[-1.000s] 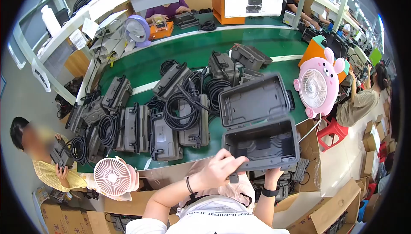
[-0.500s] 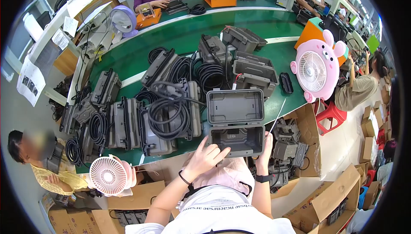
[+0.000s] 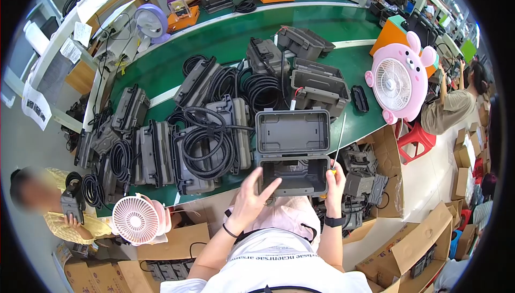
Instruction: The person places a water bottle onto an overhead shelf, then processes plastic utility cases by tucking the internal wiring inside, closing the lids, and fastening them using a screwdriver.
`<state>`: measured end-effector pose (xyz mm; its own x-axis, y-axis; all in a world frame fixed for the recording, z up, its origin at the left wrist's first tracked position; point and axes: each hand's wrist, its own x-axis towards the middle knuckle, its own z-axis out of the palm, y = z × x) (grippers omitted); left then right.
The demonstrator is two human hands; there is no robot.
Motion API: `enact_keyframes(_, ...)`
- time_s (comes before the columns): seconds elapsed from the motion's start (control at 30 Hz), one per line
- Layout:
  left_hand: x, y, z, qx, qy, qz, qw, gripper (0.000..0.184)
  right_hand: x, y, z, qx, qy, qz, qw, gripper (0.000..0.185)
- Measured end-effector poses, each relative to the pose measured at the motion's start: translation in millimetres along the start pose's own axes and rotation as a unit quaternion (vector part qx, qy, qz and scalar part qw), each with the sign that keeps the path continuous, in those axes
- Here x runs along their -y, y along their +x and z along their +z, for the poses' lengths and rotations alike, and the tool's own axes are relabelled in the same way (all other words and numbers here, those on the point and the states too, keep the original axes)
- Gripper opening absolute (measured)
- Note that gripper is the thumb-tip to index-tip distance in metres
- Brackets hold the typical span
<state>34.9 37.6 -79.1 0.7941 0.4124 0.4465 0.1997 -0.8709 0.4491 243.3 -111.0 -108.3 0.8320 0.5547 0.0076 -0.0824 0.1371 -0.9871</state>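
Note:
A dark grey plastic box (image 3: pixel 295 190) stands open at the table's front edge, its lid (image 3: pixel 293 131) folded back away from me. My left hand (image 3: pixel 251 199) is at the box's left front corner with its fingers spread; whether a fingertip touches the rim I cannot tell. At the box's right side, my right hand (image 3: pixel 335 185) is closed round a screwdriver (image 3: pixel 341 136) with a yellow handle, its long thin shaft pointing up and away. To the left of the lid, a coiled black corrugated cable (image 3: pixel 206 151) lies on other grey boxes (image 3: pixel 236 132).
Several grey boxes and cable coils cover the green table (image 3: pixel 204 35). A pink rabbit-shaped fan (image 3: pixel 397 86) stands right, a small pink fan (image 3: pixel 135 219) front left. Cartons (image 3: pixel 386 177) with grey parts sit beside me. A co-worker in yellow (image 3: pixel 53 223) holds a box at left.
My left hand's fingers have lifted from the box's front rim and spread apart. The screwdriver in my right hand stands more upright. The co-worker at left has raised a box with cable.

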Motion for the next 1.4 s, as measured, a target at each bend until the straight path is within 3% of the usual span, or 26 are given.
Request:
enact_keyframes(0.1,-4,-15,2,-0.089,-0.017,-0.071,0.993,0.075,5,0,6,-0.050,0.009,0.012,0.999,0.022)
enact_keyframes(0.2,-8,-28,-17,0.105,-0.035,-0.208,0.972,0.073,12,-1,9,-0.064,-0.022,-0.002,0.998,0.019)
enact_keyframes(0.23,-9,-27,-22,0.067,-0.029,-0.148,0.986,0.070,13,-1,11,-0.067,-0.037,-0.009,0.997,0.019)
enact_keyframes(0.33,-9,-25,-44,0.118,-0.253,-0.128,0.952,0.060,16,-4,17,-0.085,-0.030,-0.028,0.996,0.017)
enact_keyframes(0.43,9,-32,-44,0.164,-0.566,-0.239,0.772,0.049,12,-5,14,-0.072,-0.029,-0.036,0.996,0.022)
enact_keyframes(0.53,-10,1,-64,0.101,-0.732,-0.281,0.613,0.044,7,-5,15,-0.080,-0.031,-0.041,0.995,0.021)
enact_keyframes(0.57,-13,8,-59,0.097,-0.743,-0.246,0.615,0.046,8,-4,15,-0.082,-0.032,-0.040,0.995,0.020)
enact_keyframes(0.7,-31,33,-37,0.053,-0.669,-0.228,0.706,0.047,8,-5,16,-0.085,-0.047,-0.033,0.995,0.019)
enact_keyframes(0.77,-25,41,-26,0.058,-0.405,-0.119,0.905,0.049,7,-5,16,-0.083,-0.053,-0.034,0.995,0.020)
enact_keyframes(0.83,-30,49,-17,0.026,-0.109,-0.027,0.993,0.050,8,-5,19,-0.087,-0.036,-0.034,0.995,0.018)
enact_keyframes(0.93,-31,51,-1,0.048,-0.010,-0.038,0.998,0.042,10,-6,23,-0.100,-0.048,-0.034,0.993,0.016)
enact_keyframes(0.97,-36,56,1,0.009,0.027,-0.051,0.998,0.032,10,-7,23,-0.106,-0.059,-0.032,0.992,0.016)
enact_keyframes(1.1,-32,71,1,-0.008,0.128,-0.036,0.991,0.025,10,-8,19,-0.090,-0.059,-0.028,0.994,0.017)
enact_keyframes(1.23,-24,72,5,0.124,0.283,-0.058,0.949,0.031,3,-5,18,-0.089,-0.069,-0.042,0.993,0.018)
enact_keyframes(1.4,-24,63,-19,-0.006,0.124,0.056,0.991,0.041,8,-5,21,-0.094,-0.037,-0.021,0.995,0.018)
